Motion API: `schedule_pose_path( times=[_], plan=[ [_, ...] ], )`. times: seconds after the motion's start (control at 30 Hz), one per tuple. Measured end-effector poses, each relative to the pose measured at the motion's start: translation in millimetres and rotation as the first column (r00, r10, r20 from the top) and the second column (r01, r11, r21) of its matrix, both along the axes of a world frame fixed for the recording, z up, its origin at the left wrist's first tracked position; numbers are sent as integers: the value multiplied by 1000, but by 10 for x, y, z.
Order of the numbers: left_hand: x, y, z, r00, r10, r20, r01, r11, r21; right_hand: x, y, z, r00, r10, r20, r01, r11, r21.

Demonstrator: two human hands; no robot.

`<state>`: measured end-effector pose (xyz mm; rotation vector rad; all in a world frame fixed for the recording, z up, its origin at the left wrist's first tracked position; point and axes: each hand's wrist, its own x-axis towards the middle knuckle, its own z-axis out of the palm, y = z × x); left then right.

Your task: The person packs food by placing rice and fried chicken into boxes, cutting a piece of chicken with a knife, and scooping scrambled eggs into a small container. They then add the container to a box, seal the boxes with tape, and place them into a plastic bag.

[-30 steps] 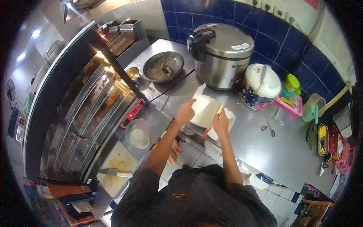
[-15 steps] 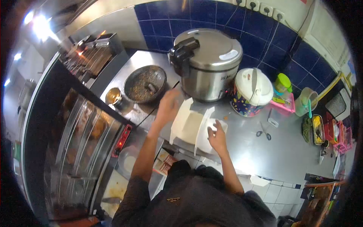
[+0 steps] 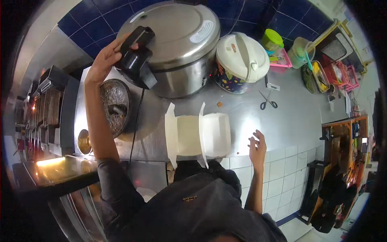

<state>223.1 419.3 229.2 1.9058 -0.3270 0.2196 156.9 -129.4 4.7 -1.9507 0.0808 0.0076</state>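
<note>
My left hand (image 3: 105, 60) reaches up to the large steel rice cooker (image 3: 177, 78), its fingers curled round the black lid handle (image 3: 137, 52). The cooker's lid looks closed. My right hand (image 3: 256, 147) hangs by the counter's front edge, fingers apart and nothing in them. To its left lies an unfolded white cardboard food box (image 3: 188, 135) with its flaps raised, near the edge and in front of the cooker. Neither hand touches the box.
A stone mortar (image 3: 115, 97) with a pestle stands below my left forearm. A patterned rice cooker (image 3: 238, 64) sits right of the steel one. Scissors (image 3: 268, 101), a small digital thermometer (image 3: 273, 86) and a pink basket (image 3: 284, 60) are on the steel counter (image 3: 298, 121).
My left hand has risen from beside the box to the cooker's lid handle. My right hand has left the box and moved right. The view has turned and come closer to the cooker.
</note>
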Motion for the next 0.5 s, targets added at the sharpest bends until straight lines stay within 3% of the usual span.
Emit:
schedule_pose_path(
  times=[0.07, 0.17, 0.23, 0.33, 0.4, 0.43, 0.5],
  plan=[
    [43, 86, -3, 998, -67, -18, 66, 995, -71, -13, 31, 49, 1000, 14, -10, -15, 998, -54],
    [61, 64, 21, 999, -17, -37, 13, 994, -107, 168, 202, 337, 997, 75, 23, -71, 988, -139],
    [123, 3, 91, 1000, -8, 23, 12, 984, -179, 305, 458, 689, 994, 97, 57, -85, 980, -182],
    [300, 64, 540, 985, -118, 124, 132, 986, -105, 642, 936, 1471, 941, 251, 227, -186, 944, -273],
    [439, 47, 1005, 978, -143, 153, 152, 987, -46, 858, 1272, 1916, 806, 456, 376, -347, 880, -323],
    [484, -20, 1263, 983, -144, 117, 145, 989, 1, 986, 1453, 2083, 793, 467, 390, -353, 875, -330],
    [644, -61, 1626, 987, -129, 91, 125, 991, 51, 1263, 1835, 2361, 574, 619, 536, -428, 785, -448]
  ],
)
